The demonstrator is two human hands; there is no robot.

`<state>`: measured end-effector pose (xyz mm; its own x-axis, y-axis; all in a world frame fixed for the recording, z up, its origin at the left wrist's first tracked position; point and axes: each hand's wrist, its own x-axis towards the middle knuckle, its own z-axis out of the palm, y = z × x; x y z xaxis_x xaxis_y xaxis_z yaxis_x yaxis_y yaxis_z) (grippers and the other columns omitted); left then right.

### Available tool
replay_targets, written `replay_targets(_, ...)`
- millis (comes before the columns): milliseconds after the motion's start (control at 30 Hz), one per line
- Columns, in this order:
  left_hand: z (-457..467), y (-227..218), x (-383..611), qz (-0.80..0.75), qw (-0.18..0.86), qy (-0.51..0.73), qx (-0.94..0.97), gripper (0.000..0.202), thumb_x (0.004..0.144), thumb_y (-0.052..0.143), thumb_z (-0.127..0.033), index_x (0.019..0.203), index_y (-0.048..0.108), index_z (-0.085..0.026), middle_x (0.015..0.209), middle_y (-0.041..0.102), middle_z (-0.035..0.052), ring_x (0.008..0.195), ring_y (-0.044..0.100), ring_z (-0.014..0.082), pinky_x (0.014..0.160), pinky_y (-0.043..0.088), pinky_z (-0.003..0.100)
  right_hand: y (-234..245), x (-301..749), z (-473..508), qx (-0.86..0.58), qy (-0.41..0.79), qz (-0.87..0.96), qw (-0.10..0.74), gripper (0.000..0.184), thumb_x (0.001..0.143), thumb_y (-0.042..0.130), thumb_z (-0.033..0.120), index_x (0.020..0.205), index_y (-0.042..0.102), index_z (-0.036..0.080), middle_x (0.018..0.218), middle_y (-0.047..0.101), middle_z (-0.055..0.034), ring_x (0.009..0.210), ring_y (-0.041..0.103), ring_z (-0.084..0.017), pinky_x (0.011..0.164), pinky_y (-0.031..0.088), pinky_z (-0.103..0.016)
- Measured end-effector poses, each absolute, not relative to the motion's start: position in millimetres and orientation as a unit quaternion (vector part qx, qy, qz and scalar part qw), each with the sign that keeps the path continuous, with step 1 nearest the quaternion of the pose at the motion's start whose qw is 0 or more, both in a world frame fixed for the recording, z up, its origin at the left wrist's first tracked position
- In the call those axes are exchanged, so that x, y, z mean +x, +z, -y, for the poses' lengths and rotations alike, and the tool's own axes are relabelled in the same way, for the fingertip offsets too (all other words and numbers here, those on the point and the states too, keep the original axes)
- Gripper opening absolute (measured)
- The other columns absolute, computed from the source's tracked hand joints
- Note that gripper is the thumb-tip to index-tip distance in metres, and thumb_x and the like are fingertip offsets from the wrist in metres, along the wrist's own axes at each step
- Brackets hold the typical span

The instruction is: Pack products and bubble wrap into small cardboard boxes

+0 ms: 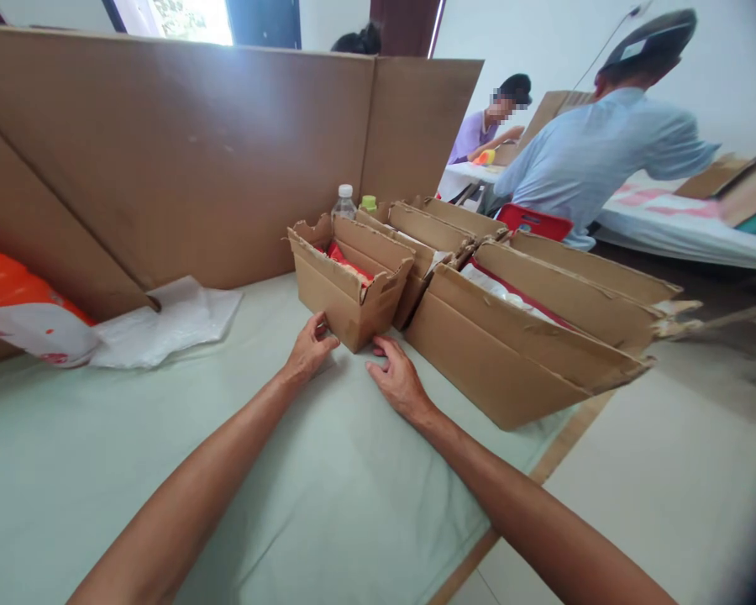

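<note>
A small open cardboard box [328,290] with torn upper edges stands on the cloth-covered table [277,521]. Inside it lies something red [346,259], mostly hidden by the walls. My left hand [308,349] is at the box's lower left side, fingers curved and apart, the fingertips at or close to the cardboard. Near the lower front corner is my right hand [396,374], its thumb and fingers spread. Neither hand holds anything. To the right stands a larger cardboard box [497,353] with white and dark red contents showing.
More open boxes [434,227] stand behind. A clear bottle [344,202] and a green cap [369,202] show beside them. A tall cardboard panel [227,151] spans the back. Clear plastic bags [176,323] and an orange-white bag [25,302] lie left. Two people sit at other tables.
</note>
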<state>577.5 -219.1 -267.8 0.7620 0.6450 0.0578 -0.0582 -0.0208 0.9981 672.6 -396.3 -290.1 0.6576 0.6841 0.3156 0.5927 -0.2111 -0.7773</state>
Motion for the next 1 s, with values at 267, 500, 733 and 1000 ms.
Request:
replay_targets(267,194.7,-262.5,592.0,-0.303,0.631,0.287,0.654,0.077,0.057,0.071,-0.03,0.132,0.056,-0.018,0.145,0.052,0.0172,0.125,0.055,0.0345,0.102,0.047,0.048,-293.0,671.6,400.4,-0.768,0.093,0.337,0.536,0.048,0.082,0.058,0.025,0.129,0.058,0.016,0.107,0.069,-0.0106,0.081,0.067,-0.018,0.071,0.058,-0.033)
replay_targets(500,144.6,-228.9,621.1,-0.325,0.63,0.335,0.621,0.095,0.057,0.064,-0.029,0.148,0.037,-0.024,0.161,0.033,0.014,0.137,0.047,0.0314,0.106,0.045,0.046,-295.4,673.4,394.6,-0.743,0.082,0.338,0.571,0.06,0.078,0.057,0.021,0.138,0.051,0.016,0.141,0.053,-0.0183,0.104,0.066,-0.023,0.068,0.057,-0.031)
replay_targets(733,130.8,-217.3,653.7,-0.298,0.649,0.314,0.626,0.09,0.05,0.056,-0.02,0.14,0.046,-0.029,0.133,0.063,0.0045,0.122,0.057,0.0283,0.102,0.048,0.049,-298.6,672.8,395.3,-0.735,0.077,0.334,0.586,0.06,0.078,0.056,0.019,0.138,0.053,0.02,0.145,0.051,-0.0164,0.103,0.066,-0.023,0.07,0.059,-0.033)
replay_targets(1000,146.9,-233.3,645.9,-0.293,0.624,0.296,0.662,0.091,0.053,0.06,-0.024,0.142,0.043,-0.023,0.142,0.054,0.0138,0.127,0.055,0.0349,0.101,0.049,0.051,-298.5,672.0,395.7,-0.743,0.062,0.316,0.587,0.053,0.077,0.055,0.017,0.13,0.056,0.017,0.14,0.052,-0.0182,0.101,0.067,-0.022,0.069,0.059,-0.032)
